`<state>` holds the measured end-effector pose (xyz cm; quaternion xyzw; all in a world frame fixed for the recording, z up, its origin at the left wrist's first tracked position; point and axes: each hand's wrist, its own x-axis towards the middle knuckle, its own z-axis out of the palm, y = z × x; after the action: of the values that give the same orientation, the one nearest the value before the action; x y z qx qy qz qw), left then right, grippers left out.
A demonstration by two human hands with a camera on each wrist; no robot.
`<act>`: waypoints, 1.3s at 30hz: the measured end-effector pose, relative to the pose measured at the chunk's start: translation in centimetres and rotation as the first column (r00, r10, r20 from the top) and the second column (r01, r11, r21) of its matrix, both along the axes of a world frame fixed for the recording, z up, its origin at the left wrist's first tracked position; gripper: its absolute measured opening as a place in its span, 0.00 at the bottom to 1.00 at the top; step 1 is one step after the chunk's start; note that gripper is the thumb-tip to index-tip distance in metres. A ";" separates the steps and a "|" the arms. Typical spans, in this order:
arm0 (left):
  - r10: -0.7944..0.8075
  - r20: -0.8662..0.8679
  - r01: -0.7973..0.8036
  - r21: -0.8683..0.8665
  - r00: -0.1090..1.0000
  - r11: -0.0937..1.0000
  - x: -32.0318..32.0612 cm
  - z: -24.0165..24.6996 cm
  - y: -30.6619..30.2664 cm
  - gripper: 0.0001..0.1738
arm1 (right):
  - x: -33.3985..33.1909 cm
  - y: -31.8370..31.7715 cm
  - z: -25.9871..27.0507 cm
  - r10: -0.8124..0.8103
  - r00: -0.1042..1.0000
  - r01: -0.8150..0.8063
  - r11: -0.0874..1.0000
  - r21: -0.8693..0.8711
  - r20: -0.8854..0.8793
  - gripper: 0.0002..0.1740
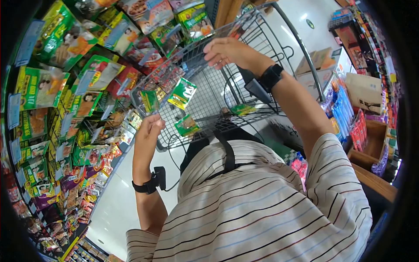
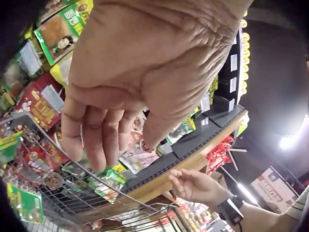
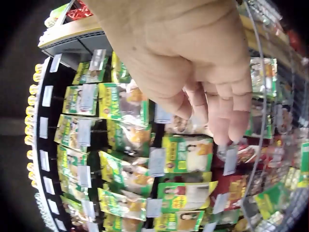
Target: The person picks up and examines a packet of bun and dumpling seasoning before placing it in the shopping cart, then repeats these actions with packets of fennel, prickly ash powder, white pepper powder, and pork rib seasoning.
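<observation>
My left hand (image 1: 147,133) is at the near left corner of the wire shopping cart (image 1: 209,89), fingers loosely bent with nothing in them. Over the cart's far side, my right hand (image 1: 233,53) hangs with relaxed fingers and is also bare of any object. A green-and-white packet (image 1: 182,93) shows tilted within the cart's outline. Nearby in the basket are a green packet (image 1: 187,125), a green-and-yellow packet (image 1: 149,101) and another packet (image 1: 242,109). In the left wrist view, the fingers (image 2: 96,140) overlap the cart's rim.
Shelves of hanging snack packets (image 1: 43,87) with price tags (image 3: 157,162) line the left side, close to the cart. Cardboard boxes (image 1: 312,72) and a wooden bin (image 1: 371,139) stand at the right. White floor tiles (image 1: 114,198) show below the shelves.
</observation>
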<state>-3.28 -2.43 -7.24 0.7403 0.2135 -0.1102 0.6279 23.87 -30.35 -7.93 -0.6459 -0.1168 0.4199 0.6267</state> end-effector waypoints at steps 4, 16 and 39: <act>-0.038 -0.085 0.037 -0.018 0.996 0.999 0.4 -1.3 -1.0 0.25 | -1.0 -2.8 -6.4 -0.020 0.998 0.009 0.983 -0.181 -0.058 0.25; -0.093 -0.222 0.098 0.011 0.971 0.995 3.7 -4.2 -4.8 0.24 | -2.5 -11.5 -24.3 0.494 0.832 -0.486 0.432 -0.760 -0.251 0.20; -0.031 -0.347 0.029 -0.011 0.937 1.000 4.4 -6.9 -7.6 0.21 | -10.4 -13.3 -37.1 0.727 0.532 -0.632 0.002 -0.775 -0.433 0.26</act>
<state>1.09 -10.06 -14.14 0.7107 0.3092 -0.2494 0.5806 13.49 -43.69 -44.99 -0.7434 -0.2050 0.6290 -0.0990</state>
